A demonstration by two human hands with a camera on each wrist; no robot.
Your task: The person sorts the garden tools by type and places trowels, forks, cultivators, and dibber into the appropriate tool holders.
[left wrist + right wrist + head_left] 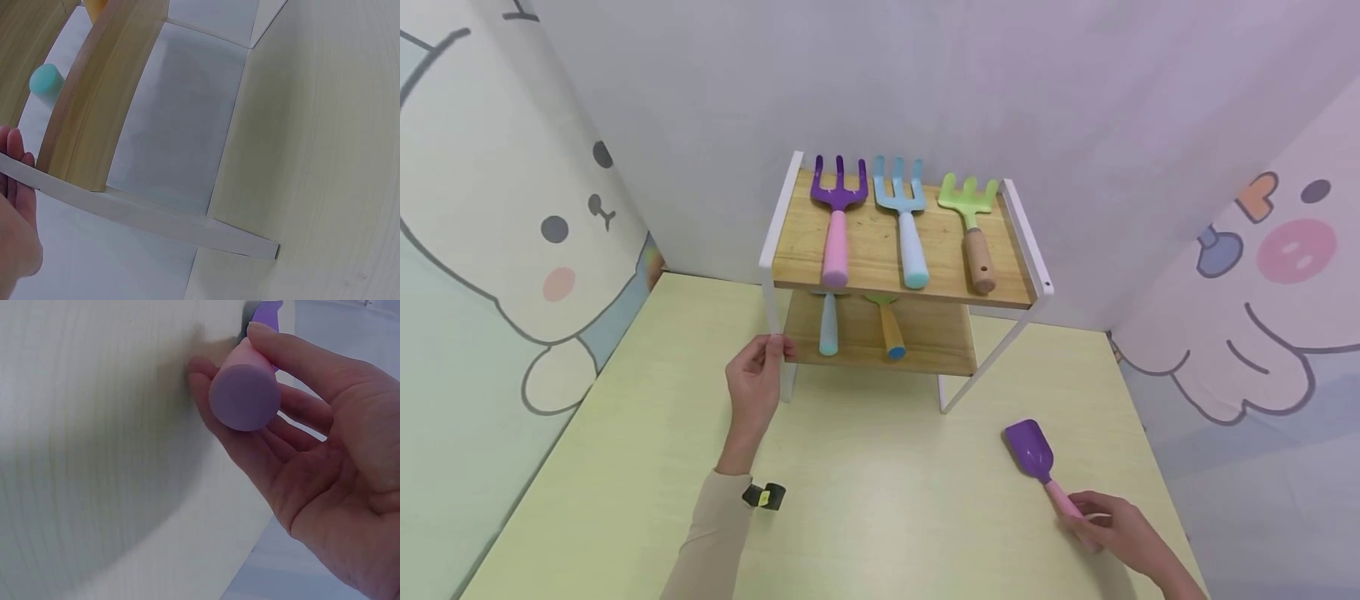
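My right hand point(1116, 529) grips the pink handle of a small garden shovel point(1032, 448) with a purple blade, over the right front of the table. In the right wrist view the handle's round end point(245, 398) sits between thumb and fingers. My left hand point(756, 375) pinches the left front post of a two-tier shelf rack point(782, 208) with white metal sides. On its top board lie a purple hand fork point(837, 197) with a pink handle, a light blue hand fork point(912, 250) and a green hand fork point(980, 258) with a brown handle.
On the lower board are a tool with a pale blue handle point(828, 325) and one with a yellow-brown handle point(891, 332); their heads are mostly hidden. The pale wooden table point(865, 500) meets a curtain-like wall point(700, 167) behind, with cartoon-printed panels at both sides.
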